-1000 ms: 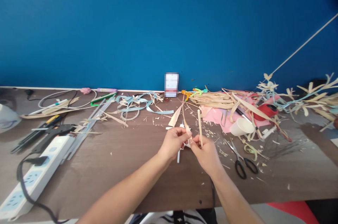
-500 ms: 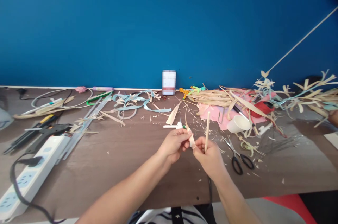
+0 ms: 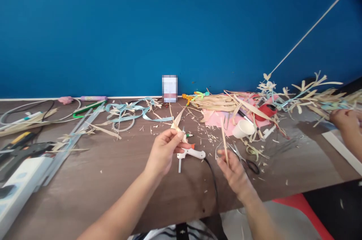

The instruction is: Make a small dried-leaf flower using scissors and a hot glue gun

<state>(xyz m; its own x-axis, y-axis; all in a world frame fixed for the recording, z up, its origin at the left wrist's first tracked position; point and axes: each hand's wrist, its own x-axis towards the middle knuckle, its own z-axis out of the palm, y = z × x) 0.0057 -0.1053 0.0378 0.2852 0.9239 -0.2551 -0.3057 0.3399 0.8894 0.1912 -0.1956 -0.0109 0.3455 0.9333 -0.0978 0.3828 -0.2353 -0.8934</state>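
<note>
Though thick with straw (image 3: 223, 101), brown table (image 3: 113, 183), blue wall (image 3: 135, 25).

I see the left hand (image 3: 164, 151) and leaf strip (image 3: 177, 123) drawn apart from the right hand (image 3: 233, 170) and stick (image 3: 224, 142), baring the glue gun (image 3: 194, 153). A co-worker's hand (image 3: 346, 123) has entered.

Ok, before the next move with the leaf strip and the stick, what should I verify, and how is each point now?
1. Left hand grips the leaf strip in its fingers: ok.
2. Right hand holds the stick: ok.
3. Glue gun lies on the table between both hands: ok.
4. Glue gun is hot: cannot tell.
5. Scissors lie well apart from the right hand: not ok, close beside it.
6. Other person's hand is far off, at the right edge: ok.
</note>
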